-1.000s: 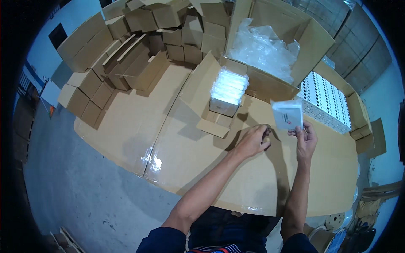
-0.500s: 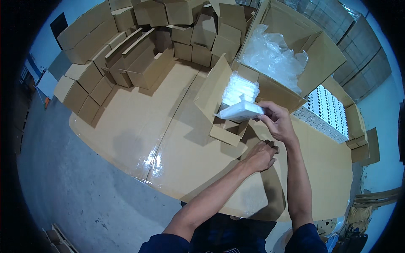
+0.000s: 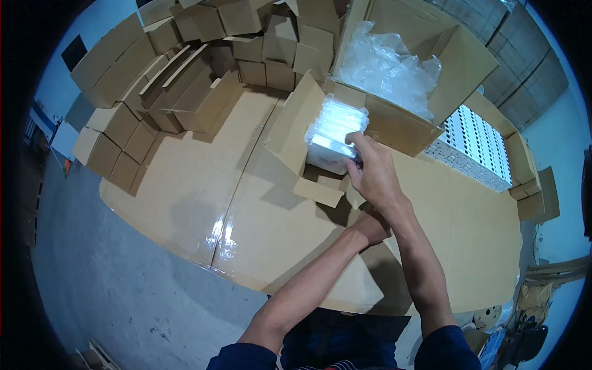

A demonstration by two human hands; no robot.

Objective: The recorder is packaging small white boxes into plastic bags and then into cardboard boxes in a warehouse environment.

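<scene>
Right hand (image 3: 375,176) has moved up from the table to the small open carton (image 3: 320,148), fingers pinched on a clear-wrapped white packet (image 3: 330,148), now at the stack just under its fingertips. Left hand (image 3: 370,227) rests below it on the cardboard tabletop (image 3: 246,209); grip unclear.

1. Both forearms are bare from the elbow down to the left hand (image 3: 372,227) and the right hand (image 3: 374,174).
2. Dark navy sleeves end near the elbows, just short of the bench (image 3: 265,234) edge.
3. The torso below the bench edge wears dark navy cloth, with a striped patch at the bottom.
</scene>
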